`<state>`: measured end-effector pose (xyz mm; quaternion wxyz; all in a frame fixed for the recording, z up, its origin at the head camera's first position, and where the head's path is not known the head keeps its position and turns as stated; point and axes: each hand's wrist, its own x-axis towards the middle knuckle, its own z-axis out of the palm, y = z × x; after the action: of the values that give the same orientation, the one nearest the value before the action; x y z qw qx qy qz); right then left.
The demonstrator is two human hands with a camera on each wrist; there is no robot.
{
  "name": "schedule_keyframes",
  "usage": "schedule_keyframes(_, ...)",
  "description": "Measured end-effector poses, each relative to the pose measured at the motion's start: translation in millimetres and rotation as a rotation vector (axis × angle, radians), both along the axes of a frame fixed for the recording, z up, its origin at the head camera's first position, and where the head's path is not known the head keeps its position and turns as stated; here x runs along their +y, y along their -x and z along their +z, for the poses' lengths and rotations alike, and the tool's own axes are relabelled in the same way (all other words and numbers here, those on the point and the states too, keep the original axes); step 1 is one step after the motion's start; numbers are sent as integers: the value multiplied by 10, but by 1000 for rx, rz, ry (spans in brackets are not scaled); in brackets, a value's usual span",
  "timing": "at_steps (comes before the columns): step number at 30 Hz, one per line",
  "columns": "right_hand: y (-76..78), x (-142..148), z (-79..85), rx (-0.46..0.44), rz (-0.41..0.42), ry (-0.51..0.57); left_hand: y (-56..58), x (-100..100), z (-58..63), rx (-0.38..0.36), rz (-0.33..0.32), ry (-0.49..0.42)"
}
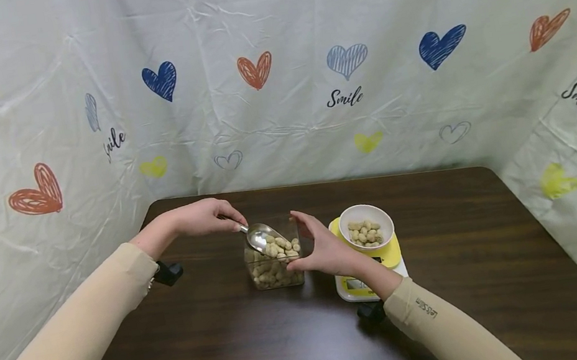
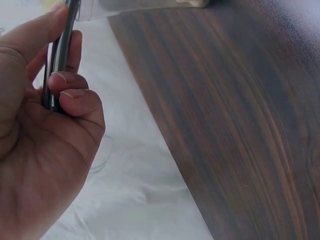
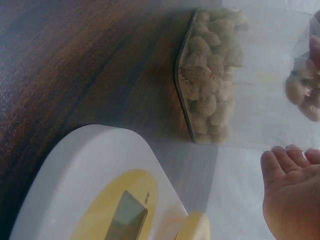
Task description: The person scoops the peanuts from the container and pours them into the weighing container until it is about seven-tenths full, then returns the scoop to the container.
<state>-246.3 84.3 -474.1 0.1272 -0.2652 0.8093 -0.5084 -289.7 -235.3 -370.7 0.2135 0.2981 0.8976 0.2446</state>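
In the head view my left hand (image 1: 209, 216) grips the handle of a metal scoop (image 1: 259, 236). The handle (image 2: 61, 55) passes between thumb and curled fingers in the left wrist view. Peanuts (image 1: 279, 247) lie in the scoop's bowl, which tilts down over a clear square container (image 1: 276, 282). More peanuts (image 3: 205, 75) fill the container's lower part. My right hand (image 1: 328, 250) holds the container's right side, its thumb at the front rim and fingers toward the back. Its fingertips (image 3: 285, 152) are right at the clear wall in the right wrist view.
Right of the container stands a yellow and white kitchen scale (image 1: 346, 287), its display partly behind my right forearm. A white bowl (image 1: 344, 219) with several peanuts sits on it. Dark wooden table (image 1: 225, 353) lies below, and a white curtain (image 1: 284, 10) printed with hearts hangs behind.
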Motion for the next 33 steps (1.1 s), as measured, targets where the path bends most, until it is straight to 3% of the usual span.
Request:
schedule_keyframes(10,-11,-4,-10,10,9,24,5,-49,-44,-36,28,-29)
schedule_keyframes(22,-21,-16,-20,11,-2,-2,16,-60,-11,-62,22,-3)
schedule_keyframes(33,-60,-42,20,16,10,36,13,-73,-2,-31,-3,-7)
